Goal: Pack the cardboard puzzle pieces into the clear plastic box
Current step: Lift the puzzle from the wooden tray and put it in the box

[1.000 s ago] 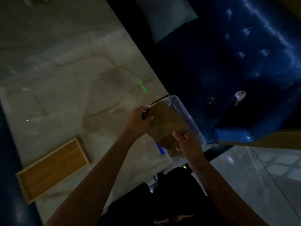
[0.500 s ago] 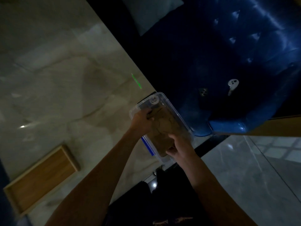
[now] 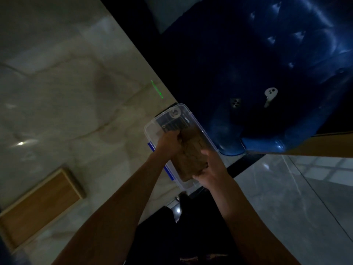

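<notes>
Both hands — left hand (image 3: 168,142), right hand (image 3: 212,167) — on puzzle pieces (image 3: 191,157) inside clear box (image 3: 150,127)

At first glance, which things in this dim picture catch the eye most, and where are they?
The clear plastic box at the marble table's right edge draws the eye: the left hand and right hand hold brown cardboard puzzle pieces in it. A wooden tray lies lower left; a shiny blue sofa fills the upper right.
</notes>
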`<control>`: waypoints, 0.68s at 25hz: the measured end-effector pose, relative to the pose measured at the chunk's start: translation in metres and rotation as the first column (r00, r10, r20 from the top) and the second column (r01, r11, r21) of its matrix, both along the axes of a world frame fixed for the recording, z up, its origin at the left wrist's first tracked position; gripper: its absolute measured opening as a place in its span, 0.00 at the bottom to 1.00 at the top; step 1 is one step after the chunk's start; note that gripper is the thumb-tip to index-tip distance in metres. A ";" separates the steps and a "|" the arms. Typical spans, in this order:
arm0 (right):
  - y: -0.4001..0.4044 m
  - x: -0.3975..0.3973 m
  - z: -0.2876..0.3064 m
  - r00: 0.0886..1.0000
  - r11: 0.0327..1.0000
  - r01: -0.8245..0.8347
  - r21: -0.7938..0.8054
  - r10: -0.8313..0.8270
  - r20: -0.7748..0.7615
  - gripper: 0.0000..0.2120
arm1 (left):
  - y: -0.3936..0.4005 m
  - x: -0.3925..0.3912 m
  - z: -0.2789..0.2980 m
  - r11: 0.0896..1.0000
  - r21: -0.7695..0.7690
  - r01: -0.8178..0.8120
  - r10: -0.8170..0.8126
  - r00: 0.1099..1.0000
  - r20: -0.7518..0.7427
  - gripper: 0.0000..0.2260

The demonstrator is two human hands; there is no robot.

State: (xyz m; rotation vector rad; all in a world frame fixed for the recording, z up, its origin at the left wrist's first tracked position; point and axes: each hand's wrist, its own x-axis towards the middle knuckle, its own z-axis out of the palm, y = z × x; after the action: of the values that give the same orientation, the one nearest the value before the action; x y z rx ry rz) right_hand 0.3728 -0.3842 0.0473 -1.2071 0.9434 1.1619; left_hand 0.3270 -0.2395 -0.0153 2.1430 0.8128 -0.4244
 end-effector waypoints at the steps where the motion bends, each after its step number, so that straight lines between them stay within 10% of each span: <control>1: 0.000 0.001 0.004 1.000 1.000 0.001 0.018 -0.001 0.004 0.11 | -0.003 -0.002 -0.003 1.000 0.011 -0.003 0.003 1.000 -0.011 0.11; 11: -0.037 0.012 0.012 0.946 0.947 -0.320 -0.036 0.322 0.040 0.18 | -0.010 -0.009 -0.006 0.996 0.052 0.077 -0.078 0.997 0.009 0.13; 14: -0.042 0.004 0.009 0.450 0.593 -0.668 -0.450 0.803 0.391 0.18 | -0.013 -0.011 -0.003 0.995 0.046 0.087 -0.086 0.996 -0.013 0.15; 17: -0.034 -0.001 -0.005 -0.044 0.367 -0.664 -0.651 0.850 0.525 0.19 | -0.015 -0.011 0.001 0.993 0.020 0.120 -0.119 0.992 -0.051 0.23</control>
State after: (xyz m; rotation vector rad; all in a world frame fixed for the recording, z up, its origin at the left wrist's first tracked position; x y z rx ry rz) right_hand 0.3723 -0.4180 0.0423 -2.3447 -0.6146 1.0226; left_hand 0.3156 -0.2545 -0.0148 2.2181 0.7225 -0.5348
